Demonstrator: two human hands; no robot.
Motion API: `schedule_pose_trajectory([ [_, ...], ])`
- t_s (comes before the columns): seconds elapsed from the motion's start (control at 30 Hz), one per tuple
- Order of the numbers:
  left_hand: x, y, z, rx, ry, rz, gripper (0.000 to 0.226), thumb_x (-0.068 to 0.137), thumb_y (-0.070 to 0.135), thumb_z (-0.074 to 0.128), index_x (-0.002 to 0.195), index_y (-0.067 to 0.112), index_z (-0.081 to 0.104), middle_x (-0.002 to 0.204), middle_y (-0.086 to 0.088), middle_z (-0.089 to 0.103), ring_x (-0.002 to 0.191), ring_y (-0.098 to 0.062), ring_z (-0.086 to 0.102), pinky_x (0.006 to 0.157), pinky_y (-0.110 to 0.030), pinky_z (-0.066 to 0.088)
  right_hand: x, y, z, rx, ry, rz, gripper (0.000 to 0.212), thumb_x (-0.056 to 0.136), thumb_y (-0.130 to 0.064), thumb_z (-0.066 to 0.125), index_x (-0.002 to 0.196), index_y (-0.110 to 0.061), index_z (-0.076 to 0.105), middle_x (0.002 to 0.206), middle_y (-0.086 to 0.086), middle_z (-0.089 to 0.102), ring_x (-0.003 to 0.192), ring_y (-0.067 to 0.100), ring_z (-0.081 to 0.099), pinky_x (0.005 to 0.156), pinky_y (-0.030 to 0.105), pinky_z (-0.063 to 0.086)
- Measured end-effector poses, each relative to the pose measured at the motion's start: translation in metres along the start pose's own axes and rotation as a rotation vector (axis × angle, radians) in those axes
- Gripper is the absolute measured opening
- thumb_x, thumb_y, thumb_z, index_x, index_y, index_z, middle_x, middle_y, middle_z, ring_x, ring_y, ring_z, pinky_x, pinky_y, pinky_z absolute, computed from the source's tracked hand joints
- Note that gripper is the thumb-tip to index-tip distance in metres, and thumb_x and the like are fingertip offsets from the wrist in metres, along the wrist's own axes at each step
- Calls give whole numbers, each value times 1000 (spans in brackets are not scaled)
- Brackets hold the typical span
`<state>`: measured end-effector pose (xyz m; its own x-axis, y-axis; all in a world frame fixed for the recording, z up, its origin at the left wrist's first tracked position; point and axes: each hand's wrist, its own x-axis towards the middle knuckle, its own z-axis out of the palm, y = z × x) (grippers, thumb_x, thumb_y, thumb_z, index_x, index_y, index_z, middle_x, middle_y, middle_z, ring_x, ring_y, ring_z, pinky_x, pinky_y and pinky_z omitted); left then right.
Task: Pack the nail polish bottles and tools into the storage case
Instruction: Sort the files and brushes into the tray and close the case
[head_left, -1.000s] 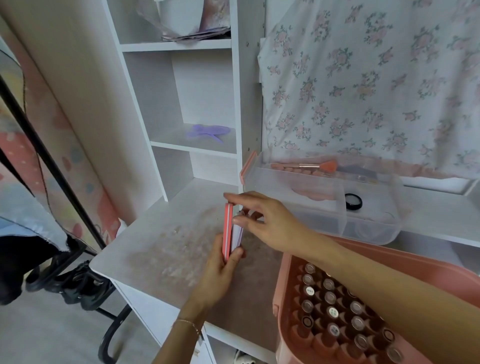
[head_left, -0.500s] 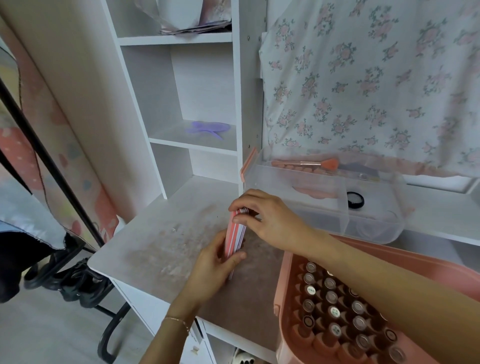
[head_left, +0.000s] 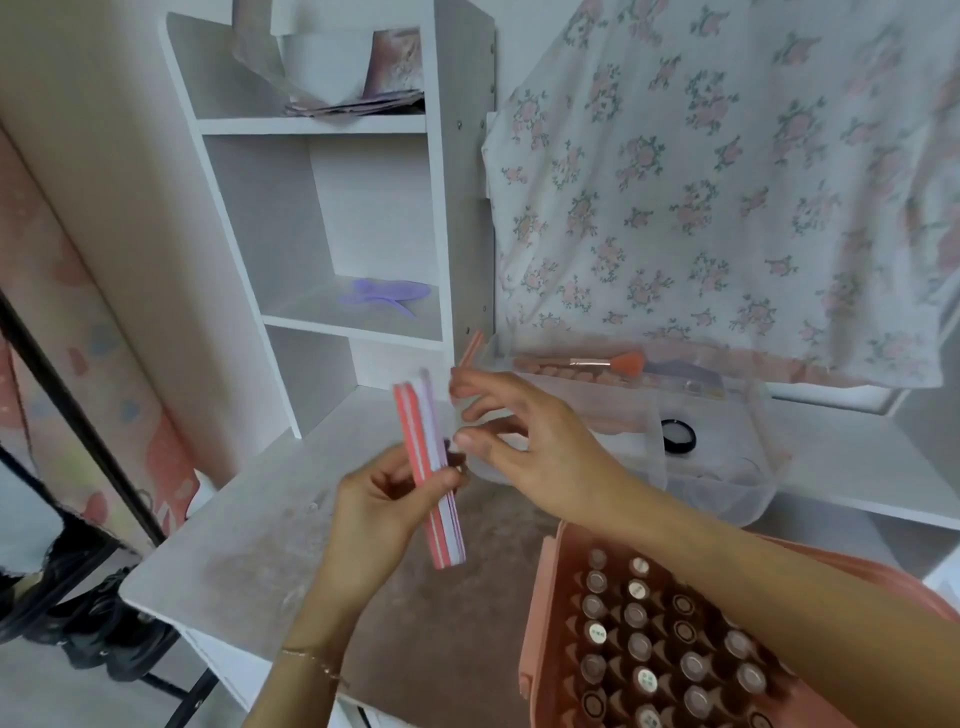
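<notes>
My left hand (head_left: 382, 512) grips a stack of pink and white nail files (head_left: 427, 470), held nearly upright above the white desk (head_left: 249, 540). My right hand (head_left: 524, 439) hovers just right of the files with its fingers spread, holding nothing. The pink storage case (head_left: 540, 634) stands at the lower right, its slots filled with several nail polish bottles (head_left: 644, 647). Behind my right hand sits a clear plastic tray (head_left: 727, 483) holding a pink-tipped brush (head_left: 587, 362) and a small black round pot (head_left: 678, 435).
A white shelf unit (head_left: 332, 218) rises at the back left with a purple plastic item (head_left: 384, 293) on one shelf. A floral cloth (head_left: 717, 182) hangs at the right. A black rack pole (head_left: 78, 426) and dark shoes (head_left: 104, 623) are at the left.
My left hand has lifted the stack of files off the desk and tilted it. My right hand has let go of the stack's top and opened beside it.
</notes>
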<state>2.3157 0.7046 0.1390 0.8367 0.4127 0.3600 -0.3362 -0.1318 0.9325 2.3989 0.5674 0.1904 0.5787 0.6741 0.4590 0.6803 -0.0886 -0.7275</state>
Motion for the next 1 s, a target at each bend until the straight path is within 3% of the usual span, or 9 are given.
schedule_pose_trajectory([
  [0.13, 27, 40, 10, -336, 32, 55, 18, 65, 24, 70, 81, 20, 75, 84, -4, 75, 75, -21, 72, 65, -28, 57, 2, -1, -30, 2, 7, 87, 23, 90, -27, 56, 112, -28, 58, 106, -15, 62, 97, -6, 56, 88, 13, 44],
  [0.2, 41, 52, 19, -474, -42, 65, 32, 58, 34, 81, 85, 20, 75, 89, -4, 74, 80, -21, 72, 70, -30, 57, 2, 3, -46, 40, -78, 186, 27, 92, -32, 49, 110, -17, 61, 110, 4, 66, 101, 8, 61, 93, 27, 48],
  [0.3, 59, 58, 42, -618, -144, 27, 47, 47, 40, 88, 87, 19, 75, 93, -6, 74, 86, -21, 71, 72, -29, 56, -1, 2, -63, 296, -183, 199, 30, 85, -40, 44, 107, -28, 61, 104, -7, 67, 95, 5, 65, 84, 22, 53],
  [0.37, 71, 61, 61, -684, -196, 6, 46, 48, 38, 89, 87, 18, 75, 95, -7, 74, 89, -20, 70, 72, -27, 56, 1, 0, -75, 368, -231, 212, 41, 83, -40, 45, 113, -16, 59, 98, -3, 67, 88, 13, 67, 79, 26, 54],
  [0.57, 108, 65, 104, -614, -300, 16, 17, 72, 25, 68, 87, 18, 74, 94, -4, 73, 95, -17, 68, 75, -26, 54, 15, 8, -121, -42, -163, 200, 11, 91, -29, 52, 89, -18, 55, 63, -13, 61, 60, -1, 59, 62, 12, 47],
  [0.63, 119, 64, 114, -624, -323, -27, 18, 74, 22, 64, 90, 15, 71, 95, -6, 73, 96, -18, 68, 75, -26, 55, 18, 13, -135, -84, -180, 204, 10, 91, -28, 51, 94, -20, 55, 72, -8, 64, 67, 4, 63, 66, 13, 49],
  [0.73, 130, 59, 120, -621, -349, -55, 14, 75, 19, 66, 86, 16, 74, 95, -7, 73, 93, -18, 69, 72, -25, 56, 21, 25, -156, -80, -194, 225, 34, 85, -34, 52, 111, -13, 60, 93, 15, 67, 86, 21, 65, 75, 25, 52],
  [0.9, 144, 46, 125, -658, -348, -98, 24, 63, 25, 72, 85, 15, 75, 96, -8, 73, 93, -19, 70, 71, -25, 56, 19, 52, -172, 200, -190, 295, 39, 81, -38, 53, 115, -22, 61, 105, 2, 68, 94, 13, 66, 81, 21, 53],
  [1.0, 155, 39, 125, -640, -384, -94, 35, 58, 29, 82, 89, 14, 74, 97, -9, 73, 94, -20, 69, 73, -26, 56, 25, 78, -180, -66, -109, 354, 27, 89, -27, 56, 114, -25, 62, 112, -7, 65, 96, 2, 63, 91, 24, 50],
])
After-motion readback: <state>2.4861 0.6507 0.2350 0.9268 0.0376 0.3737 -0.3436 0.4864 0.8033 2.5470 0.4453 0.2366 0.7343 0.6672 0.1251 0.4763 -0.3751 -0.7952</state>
